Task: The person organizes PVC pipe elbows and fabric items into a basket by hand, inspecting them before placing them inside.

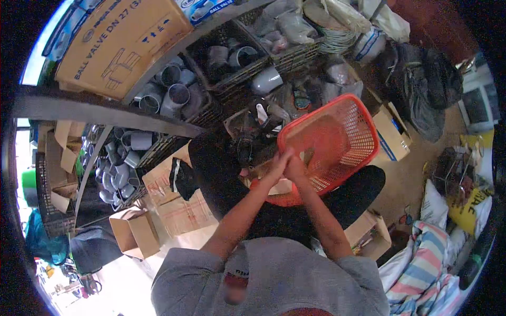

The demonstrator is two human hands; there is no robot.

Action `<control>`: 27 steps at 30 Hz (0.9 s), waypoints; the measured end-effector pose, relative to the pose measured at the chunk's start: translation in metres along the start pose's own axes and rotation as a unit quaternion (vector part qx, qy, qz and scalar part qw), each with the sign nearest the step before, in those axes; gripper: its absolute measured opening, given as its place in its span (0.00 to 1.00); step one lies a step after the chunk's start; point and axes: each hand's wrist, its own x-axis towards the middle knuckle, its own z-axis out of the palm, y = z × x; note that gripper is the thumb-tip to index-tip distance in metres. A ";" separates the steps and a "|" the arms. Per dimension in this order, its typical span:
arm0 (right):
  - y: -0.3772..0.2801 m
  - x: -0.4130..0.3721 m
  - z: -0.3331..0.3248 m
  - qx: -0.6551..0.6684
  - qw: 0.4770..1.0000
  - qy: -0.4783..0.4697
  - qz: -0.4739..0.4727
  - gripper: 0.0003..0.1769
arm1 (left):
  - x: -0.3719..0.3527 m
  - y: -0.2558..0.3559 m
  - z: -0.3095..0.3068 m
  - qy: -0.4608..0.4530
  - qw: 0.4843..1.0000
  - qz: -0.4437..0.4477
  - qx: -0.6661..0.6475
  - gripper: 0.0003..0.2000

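A red-orange plastic basket (369,138) with mesh sides lies tilted across my lap. My left hand (276,167) and my right hand (296,167) are pressed together over its near left part, palm to palm. Their fingers point forward and overlap, so anything between them is hidden. Some pale pieces show in the basket just beside and below the hands. My dark trouser legs are on either side of the basket.
Black crates (232,79) of grey pipe fittings stand ahead and at the left, behind a metal bar (105,113). Open cardboard boxes (141,231) lie left and right. Bags and a striped sack (424,263) are at the right.
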 end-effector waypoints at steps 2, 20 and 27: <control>0.001 0.007 0.004 0.020 1.000 0.012 -0.017 0.29 | -0.012 0.037 -0.004 -0.013 0.999 -0.035 0.025 0.33; -0.110 -0.036 -0.119 0.030 0.973 0.069 -0.217 0.27 | 0.024 0.126 -0.207 0.326 0.880 0.061 0.340 0.28; 0.003 -0.110 -0.234 -0.153 0.941 0.291 0.079 0.31 | 0.018 0.118 -0.179 0.317 0.900 0.168 0.248 0.42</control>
